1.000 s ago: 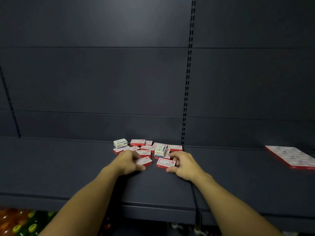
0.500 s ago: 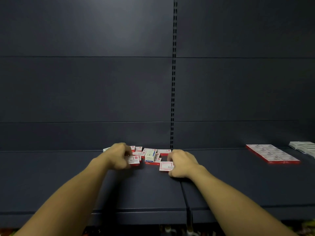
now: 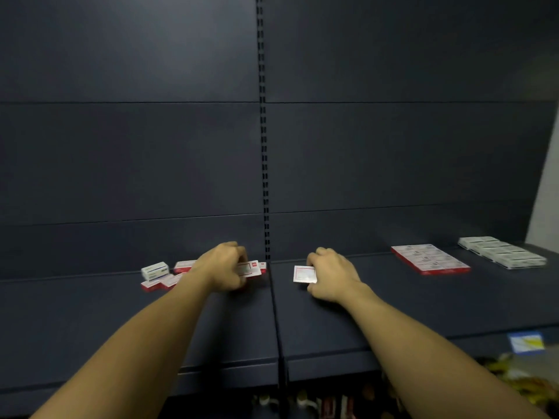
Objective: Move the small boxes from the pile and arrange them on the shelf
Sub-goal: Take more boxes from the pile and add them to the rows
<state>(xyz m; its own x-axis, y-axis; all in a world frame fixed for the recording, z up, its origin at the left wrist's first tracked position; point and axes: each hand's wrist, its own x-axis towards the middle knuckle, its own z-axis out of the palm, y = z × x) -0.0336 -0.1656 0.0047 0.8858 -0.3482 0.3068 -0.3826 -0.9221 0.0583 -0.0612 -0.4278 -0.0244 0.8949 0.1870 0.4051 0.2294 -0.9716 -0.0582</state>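
Since 1 s ago, when both hands worked in the pile [image 3: 169,275], right hand [image 3: 331,275] has carried a red-white box [image 3: 304,274], pinched, rightward toward the sorted red rows [image 3: 429,259]. Left hand [image 3: 225,266] curls round another box [image 3: 249,269] at pile's edge. Two pickups done, placing pending.

Dark slate-blue shelf [image 3: 393,303], same tone on the back panels [image 3: 121,146]. Pile boxes [image 3: 178,275] white with red edges; one box [image 3: 155,270] white with what looks like blue print. Arranged block [image 3: 429,258] red-trimmed, far stack [image 3: 502,252] pale grey-white.
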